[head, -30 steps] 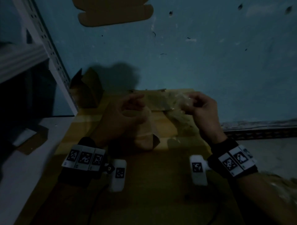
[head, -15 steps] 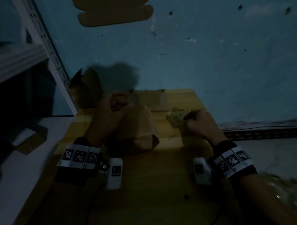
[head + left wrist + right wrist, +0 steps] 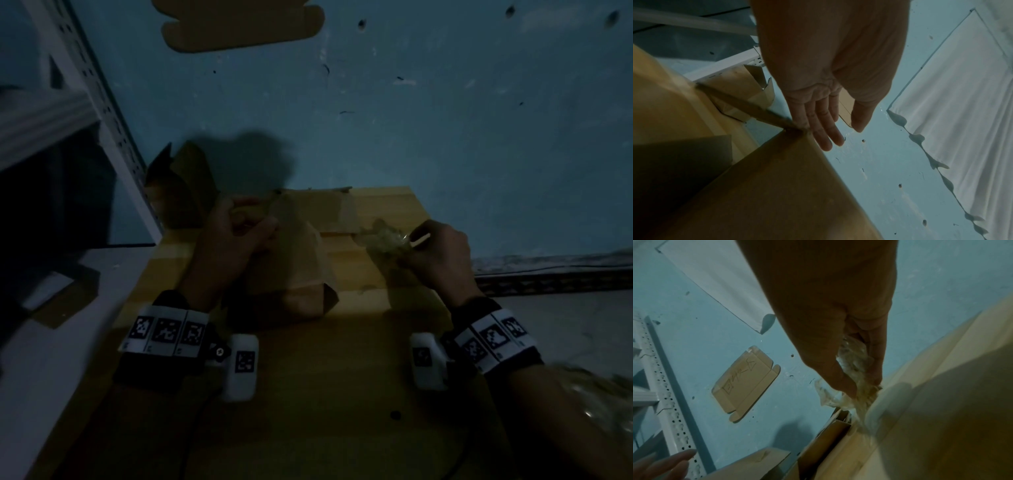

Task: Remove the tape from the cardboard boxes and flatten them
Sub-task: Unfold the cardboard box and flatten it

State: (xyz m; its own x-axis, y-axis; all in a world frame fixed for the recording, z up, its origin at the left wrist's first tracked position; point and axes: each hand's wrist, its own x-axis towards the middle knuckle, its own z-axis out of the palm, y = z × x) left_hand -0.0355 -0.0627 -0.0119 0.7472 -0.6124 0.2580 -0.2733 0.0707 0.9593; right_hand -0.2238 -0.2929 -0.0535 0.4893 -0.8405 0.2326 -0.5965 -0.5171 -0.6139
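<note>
A small brown cardboard box (image 3: 294, 270) stands on the wooden table (image 3: 308, 377), one corner pointing at me. My left hand (image 3: 236, 240) rests against its upper left side. In the left wrist view its fingers (image 3: 822, 129) lie straight by the box's top corner (image 3: 797, 129) and hold nothing. To the right of the box, my right hand (image 3: 416, 240) is low over the table and pinches a crumpled wad of clear tape (image 3: 385, 240). The right wrist view shows that tape (image 3: 853, 363) squeezed between thumb and fingers.
Flattened cardboard (image 3: 325, 209) lies at the table's far edge. An opened box (image 3: 185, 192) stands at the back left beside a white metal rack (image 3: 102, 102). A flat cardboard piece (image 3: 239, 24) is stuck on the blue wall. More crumpled tape (image 3: 599, 394) lies at the lower right.
Both hands held the tape up a second ago. My left hand let go and went to the box; my right hand came down to the table with the wad.
</note>
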